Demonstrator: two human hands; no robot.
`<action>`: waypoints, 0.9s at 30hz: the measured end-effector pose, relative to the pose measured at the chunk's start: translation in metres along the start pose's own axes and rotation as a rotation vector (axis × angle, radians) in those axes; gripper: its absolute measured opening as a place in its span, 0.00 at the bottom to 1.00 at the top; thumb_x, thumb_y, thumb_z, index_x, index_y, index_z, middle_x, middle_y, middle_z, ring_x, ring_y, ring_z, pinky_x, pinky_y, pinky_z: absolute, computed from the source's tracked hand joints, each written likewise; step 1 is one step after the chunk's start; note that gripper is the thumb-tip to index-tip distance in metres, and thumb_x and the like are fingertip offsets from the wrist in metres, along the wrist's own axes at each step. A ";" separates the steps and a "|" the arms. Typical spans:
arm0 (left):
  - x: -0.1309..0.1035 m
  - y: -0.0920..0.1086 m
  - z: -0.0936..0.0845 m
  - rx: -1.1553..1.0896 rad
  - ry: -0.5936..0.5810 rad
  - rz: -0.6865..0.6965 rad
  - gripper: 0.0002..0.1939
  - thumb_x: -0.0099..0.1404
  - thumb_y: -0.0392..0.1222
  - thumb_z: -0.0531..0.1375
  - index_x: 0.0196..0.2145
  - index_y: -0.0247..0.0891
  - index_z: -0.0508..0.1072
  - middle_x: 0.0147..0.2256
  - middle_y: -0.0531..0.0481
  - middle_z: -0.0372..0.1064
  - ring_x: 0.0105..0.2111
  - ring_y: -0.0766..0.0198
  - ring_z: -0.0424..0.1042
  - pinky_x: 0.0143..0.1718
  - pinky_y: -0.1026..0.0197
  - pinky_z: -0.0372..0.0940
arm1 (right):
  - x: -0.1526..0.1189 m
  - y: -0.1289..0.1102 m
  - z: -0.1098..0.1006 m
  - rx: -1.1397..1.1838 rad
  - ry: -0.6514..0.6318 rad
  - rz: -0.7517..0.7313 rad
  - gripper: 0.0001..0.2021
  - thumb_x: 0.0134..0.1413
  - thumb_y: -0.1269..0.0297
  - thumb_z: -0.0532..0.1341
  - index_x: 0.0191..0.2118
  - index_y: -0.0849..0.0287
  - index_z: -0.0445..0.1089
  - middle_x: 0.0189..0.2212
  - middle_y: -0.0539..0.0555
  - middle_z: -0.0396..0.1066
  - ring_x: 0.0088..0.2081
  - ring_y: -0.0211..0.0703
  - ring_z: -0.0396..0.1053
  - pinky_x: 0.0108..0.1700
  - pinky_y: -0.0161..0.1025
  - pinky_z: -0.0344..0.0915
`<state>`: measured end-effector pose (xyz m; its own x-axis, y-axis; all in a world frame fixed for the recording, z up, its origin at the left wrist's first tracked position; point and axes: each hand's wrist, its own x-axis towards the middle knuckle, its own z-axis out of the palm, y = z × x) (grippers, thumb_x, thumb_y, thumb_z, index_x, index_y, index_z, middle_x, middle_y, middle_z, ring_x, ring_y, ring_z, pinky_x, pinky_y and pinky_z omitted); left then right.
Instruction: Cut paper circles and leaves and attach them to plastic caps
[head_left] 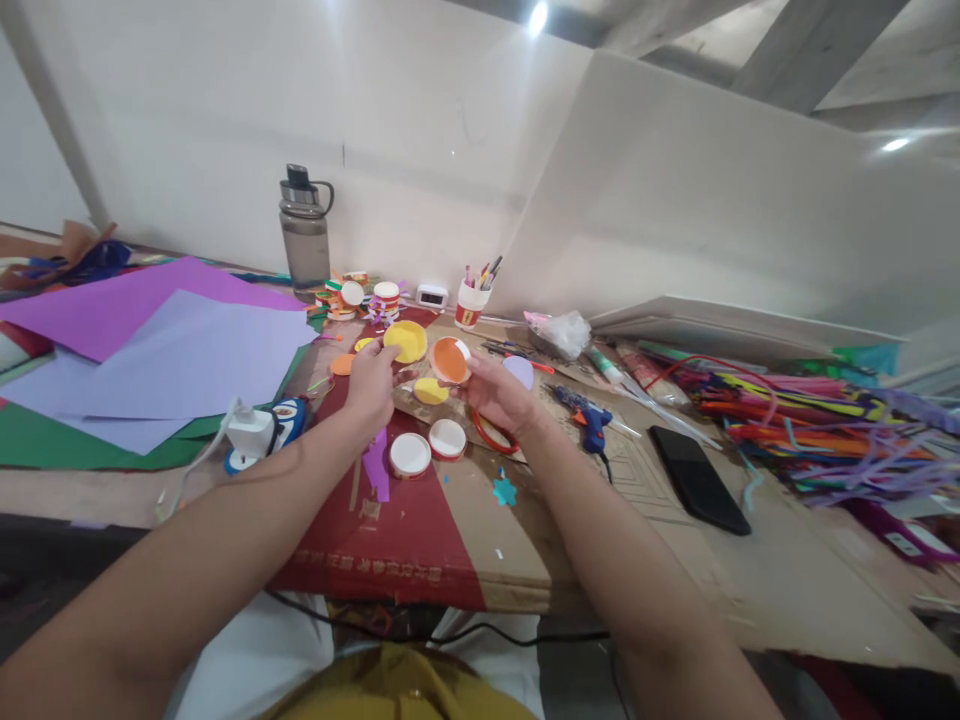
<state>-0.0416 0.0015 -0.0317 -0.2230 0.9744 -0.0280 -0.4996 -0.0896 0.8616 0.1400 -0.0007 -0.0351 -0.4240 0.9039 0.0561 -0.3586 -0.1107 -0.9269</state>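
Note:
My left hand (pixel 372 385) pinches a yellow paper disc (pixel 406 342) by its edge. Close beside it, my right hand (pixel 496 392) grips a shallow round cup piece (pixel 451 360) whose face is mostly orange with a white patch. Below the two hands lies another yellow disc (pixel 431 391). An orange disc (pixel 342 365) is left of my left hand, and a lilac disc (pixel 518 373) lies just beyond my right. Nearer me sit a white round piece (pixel 410 455) and a second white round piece (pixel 448 439). A red ring (pixel 495 432) is partly hidden by my right wrist.
A water bottle (pixel 306 235) and a cup of pens (pixel 472 303) stand by the wall. Purple paper sheets (pixel 202 350) cover the left. To the right are a blue glue gun (pixel 594 425), a black phone (pixel 697 480) and colourful pipe cleaners (pixel 810 420).

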 end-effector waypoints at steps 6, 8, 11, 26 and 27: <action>0.002 -0.004 0.000 0.064 -0.035 -0.019 0.09 0.50 0.34 0.62 0.32 0.36 0.70 0.33 0.49 0.74 0.34 0.63 0.76 0.32 0.63 0.73 | -0.002 -0.006 0.004 0.034 -0.034 -0.001 0.22 0.44 0.58 0.71 0.47 0.51 0.72 0.39 0.48 0.75 0.34 0.37 0.73 0.36 0.33 0.70; 0.001 -0.005 0.001 0.090 -0.048 -0.034 0.09 0.50 0.33 0.62 0.32 0.36 0.71 0.33 0.48 0.74 0.35 0.63 0.76 0.34 0.62 0.73 | -0.001 -0.007 0.003 0.031 0.006 -0.054 0.22 0.44 0.60 0.71 0.48 0.50 0.71 0.40 0.48 0.74 0.35 0.37 0.72 0.36 0.33 0.69; -0.001 -0.004 0.002 0.107 -0.057 -0.041 0.08 0.51 0.32 0.62 0.31 0.35 0.71 0.34 0.48 0.74 0.35 0.64 0.75 0.36 0.62 0.74 | 0.000 -0.009 0.001 0.011 0.076 -0.138 0.24 0.43 0.63 0.71 0.50 0.48 0.70 0.40 0.47 0.73 0.37 0.37 0.72 0.36 0.34 0.69; -0.008 -0.011 0.006 0.258 -0.305 0.073 0.10 0.55 0.37 0.63 0.37 0.36 0.77 0.41 0.47 0.76 0.39 0.61 0.75 0.43 0.58 0.72 | 0.007 0.009 0.002 -0.384 0.130 -0.215 0.31 0.40 0.60 0.73 0.53 0.51 0.65 0.54 0.55 0.68 0.47 0.44 0.71 0.51 0.46 0.69; -0.009 -0.011 0.006 0.268 -0.299 0.069 0.10 0.55 0.37 0.64 0.37 0.36 0.78 0.40 0.47 0.76 0.40 0.60 0.75 0.44 0.58 0.71 | 0.007 0.009 0.002 -0.393 0.127 -0.223 0.31 0.40 0.60 0.73 0.53 0.51 0.65 0.54 0.55 0.67 0.47 0.44 0.71 0.51 0.46 0.70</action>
<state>-0.0288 -0.0053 -0.0373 0.0246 0.9884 0.1496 -0.2476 -0.1390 0.9588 0.1318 0.0041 -0.0418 -0.2583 0.9341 0.2464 -0.0769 0.2344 -0.9691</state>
